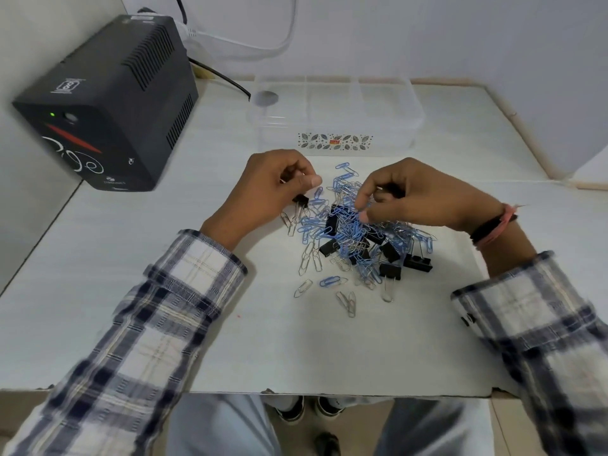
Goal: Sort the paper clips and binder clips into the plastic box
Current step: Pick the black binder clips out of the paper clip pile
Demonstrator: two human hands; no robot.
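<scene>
A heap of blue and silver paper clips [348,225] mixed with black binder clips [418,262] lies on the white table in front of me. My left hand [269,189] is closed at the heap's left edge and grips a black binder clip [301,199] by its wire handles. My right hand [418,195] hovers over the heap's top, fingers pinched on a dark binder clip [393,192] with blue clips under the fingertips. The clear plastic box [335,126], divided into compartments, stands just behind the heap; a dark round item [267,97] shows in its left section.
A black power unit [108,103] with a green light stands at the back left, cables running behind it along the wall. The table's front edge [329,393] is close to my body. A raised rim [526,136] borders the table on the right.
</scene>
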